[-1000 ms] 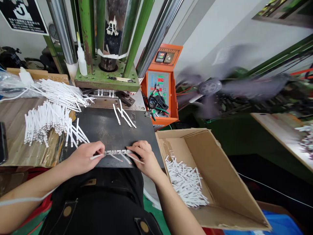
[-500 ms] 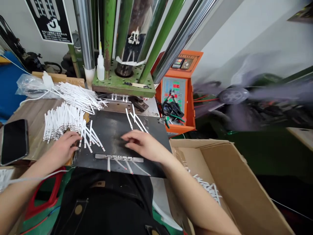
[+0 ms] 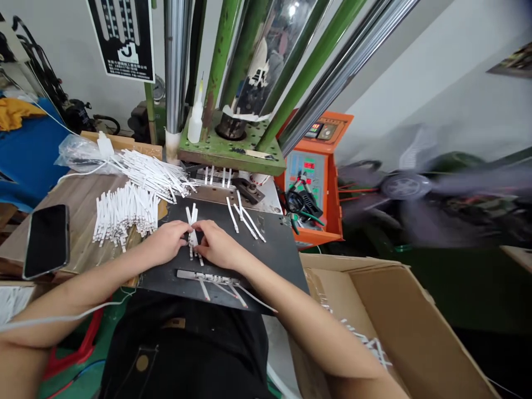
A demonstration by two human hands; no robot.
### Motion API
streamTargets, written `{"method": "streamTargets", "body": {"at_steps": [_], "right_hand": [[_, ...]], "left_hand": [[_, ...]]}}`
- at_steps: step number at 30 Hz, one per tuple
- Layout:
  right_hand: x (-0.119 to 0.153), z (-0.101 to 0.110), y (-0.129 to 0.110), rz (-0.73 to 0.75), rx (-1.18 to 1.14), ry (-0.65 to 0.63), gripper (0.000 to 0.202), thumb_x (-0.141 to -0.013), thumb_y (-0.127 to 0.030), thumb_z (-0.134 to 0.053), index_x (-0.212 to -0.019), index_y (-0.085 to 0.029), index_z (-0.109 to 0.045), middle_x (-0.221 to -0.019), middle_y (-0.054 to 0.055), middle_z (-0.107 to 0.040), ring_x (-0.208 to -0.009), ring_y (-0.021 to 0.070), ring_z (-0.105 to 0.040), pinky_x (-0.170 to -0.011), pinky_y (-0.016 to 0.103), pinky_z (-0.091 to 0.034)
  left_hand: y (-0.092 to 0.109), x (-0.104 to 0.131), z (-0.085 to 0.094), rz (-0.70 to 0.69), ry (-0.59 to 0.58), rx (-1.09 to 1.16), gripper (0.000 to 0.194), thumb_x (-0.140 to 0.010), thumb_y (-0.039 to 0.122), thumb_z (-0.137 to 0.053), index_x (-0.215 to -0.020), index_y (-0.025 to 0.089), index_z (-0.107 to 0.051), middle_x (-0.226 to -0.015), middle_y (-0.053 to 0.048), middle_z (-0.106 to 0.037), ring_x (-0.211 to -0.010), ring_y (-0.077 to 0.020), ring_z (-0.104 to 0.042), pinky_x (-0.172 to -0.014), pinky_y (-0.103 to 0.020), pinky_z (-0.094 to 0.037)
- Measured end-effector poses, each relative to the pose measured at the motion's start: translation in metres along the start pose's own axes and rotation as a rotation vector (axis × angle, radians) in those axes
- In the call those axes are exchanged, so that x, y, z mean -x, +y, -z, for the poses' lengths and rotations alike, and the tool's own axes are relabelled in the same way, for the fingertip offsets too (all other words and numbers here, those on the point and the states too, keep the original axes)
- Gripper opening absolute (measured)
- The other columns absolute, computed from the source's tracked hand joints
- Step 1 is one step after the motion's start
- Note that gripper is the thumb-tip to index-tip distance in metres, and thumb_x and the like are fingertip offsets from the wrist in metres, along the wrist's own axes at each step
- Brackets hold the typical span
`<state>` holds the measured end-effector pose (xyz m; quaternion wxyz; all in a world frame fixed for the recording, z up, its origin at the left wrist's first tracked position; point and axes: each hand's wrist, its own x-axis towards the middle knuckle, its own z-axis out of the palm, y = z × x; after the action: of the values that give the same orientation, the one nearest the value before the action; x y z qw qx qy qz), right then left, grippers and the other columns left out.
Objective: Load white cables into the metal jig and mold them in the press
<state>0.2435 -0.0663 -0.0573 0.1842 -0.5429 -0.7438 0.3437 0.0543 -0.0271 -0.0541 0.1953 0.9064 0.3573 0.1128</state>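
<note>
Over the middle of the black plate, my left hand and my right hand meet around a small bunch of narrow white strips. The fingertips of both hands are closed on this bunch, which stands roughly lengthwise between them. How many strips each hand grips is partly hidden by the fingers. Closer to my body lies a slotted metal bar with several strips sticking out toward me. Several loose strips rest on the plate beyond my right hand.
Piles of white strips cover the wooden table at left, beside a phone. Ahead stands a green press with strips under its plate. An orange control box, a spinning fan and an open cardboard box are at right.
My left hand has moved right from the pile's edge, and my right hand has come left to meet it. The loose strips beside the left hand are now a bunch between both hands. The view has shifted.
</note>
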Motion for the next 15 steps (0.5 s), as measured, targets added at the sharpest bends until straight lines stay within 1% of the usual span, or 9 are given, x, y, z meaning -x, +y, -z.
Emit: {"method": "streamTargets", "body": {"at_steps": [2, 4, 5, 7, 9, 11, 13, 15], "right_hand": [[0.005, 0.002, 0.004, -0.009, -0.011, 0.007, 0.048, -0.075, -0.003, -0.063, -0.12, -0.012, -0.049, -0.115, 0.013, -0.05, -0.069, 0.011, -0.056, -0.081, 0.035, -0.051], [0.009, 0.003, 0.006, 0.005, -0.013, 0.0, 0.055, -0.075, -0.006, -0.065, -0.126, -0.013, -0.047, -0.12, 0.015, -0.05, -0.075, 0.0135, -0.06, -0.082, 0.036, -0.051], [0.01, 0.002, 0.006, 0.016, -0.01, -0.007, 0.058, -0.075, -0.007, -0.066, -0.129, -0.014, -0.046, -0.123, 0.017, -0.049, -0.081, 0.0161, -0.061, -0.084, 0.037, -0.051], [0.007, -0.001, 0.004, 0.04, 0.003, -0.017, 0.063, -0.075, -0.009, -0.067, -0.134, -0.012, -0.044, -0.131, 0.02, -0.046, -0.1, 0.0226, -0.061, -0.092, 0.039, -0.049], [0.001, -0.005, 0.002, 0.068, 0.015, -0.016, 0.065, -0.074, -0.009, -0.067, -0.135, -0.011, -0.044, -0.137, 0.022, -0.042, -0.117, 0.0276, -0.054, -0.101, 0.042, -0.045], [-0.006, -0.007, 0.0, 0.098, 0.018, -0.013, 0.064, -0.072, -0.006, -0.066, -0.133, -0.009, -0.046, -0.138, 0.022, -0.043, -0.126, 0.0291, -0.048, -0.106, 0.044, -0.04], [-0.009, -0.006, 0.001, 0.118, 0.011, -0.014, 0.061, -0.071, -0.002, -0.064, -0.129, -0.007, -0.048, -0.133, 0.023, -0.047, -0.125, 0.0291, -0.048, -0.106, 0.044, -0.04], [-0.008, 0.0, 0.004, 0.128, -0.023, -0.026, 0.06, -0.071, -0.001, -0.063, -0.129, -0.005, -0.048, -0.131, 0.023, -0.049, -0.115, 0.027, -0.055, -0.102, 0.043, -0.045]], "left_hand": [[-0.008, -0.001, 0.017, 0.013, -0.041, -0.162, 0.038, -0.08, 0.001, -0.047, -0.114, 0.01, -0.06, -0.121, -0.017, -0.06, -0.116, -0.0276, -0.056, -0.103, -0.043, -0.044], [-0.016, 0.003, 0.03, 0.103, -0.071, -0.355, 0.05, -0.075, -0.004, -0.043, -0.121, 0.006, -0.058, -0.133, -0.021, -0.053, -0.128, -0.0345, -0.046, -0.11, -0.054, -0.032], [-0.018, 0.006, 0.032, 0.159, -0.097, -0.429, 0.055, -0.072, -0.005, -0.042, -0.124, 0.004, -0.057, -0.136, -0.023, -0.05, -0.132, -0.0374, -0.041, -0.112, -0.058, -0.025], [-0.018, 0.013, 0.027, 0.246, -0.165, -0.478, 0.062, -0.069, -0.005, -0.042, -0.13, 0.001, -0.052, -0.142, -0.026, -0.043, -0.137, -0.0405, -0.032, -0.114, -0.063, -0.015], [-0.009, 0.02, 0.012, 0.242, -0.217, -0.386, 0.069, -0.07, -0.003, -0.041, -0.138, 0.001, -0.043, -0.148, -0.025, -0.033, -0.141, -0.0383, -0.023, -0.115, -0.061, -0.014], [0.006, 0.023, -0.005, 0.17, -0.232, -0.204, 0.072, -0.074, -0.001, -0.037, -0.146, 0.005, -0.031, -0.153, -0.021, -0.022, -0.143, -0.0319, -0.016, -0.117, -0.055, -0.019], [0.019, 0.024, -0.013, 0.098, -0.224, -0.029, 0.068, -0.081, 0.002, -0.032, -0.149, 0.006, -0.023, -0.155, -0.018, -0.018, -0.144, -0.0261, -0.015, -0.118, -0.048, -0.025], [0.026, 0.026, -0.01, 0.065, -0.194, 0.048, 0.064, -0.088, 0.007, -0.03, -0.151, 0.01, -0.02, -0.156, -0.016, -0.017, -0.144, -0.0239, -0.016, -0.118, -0.045, -0.025]]}}
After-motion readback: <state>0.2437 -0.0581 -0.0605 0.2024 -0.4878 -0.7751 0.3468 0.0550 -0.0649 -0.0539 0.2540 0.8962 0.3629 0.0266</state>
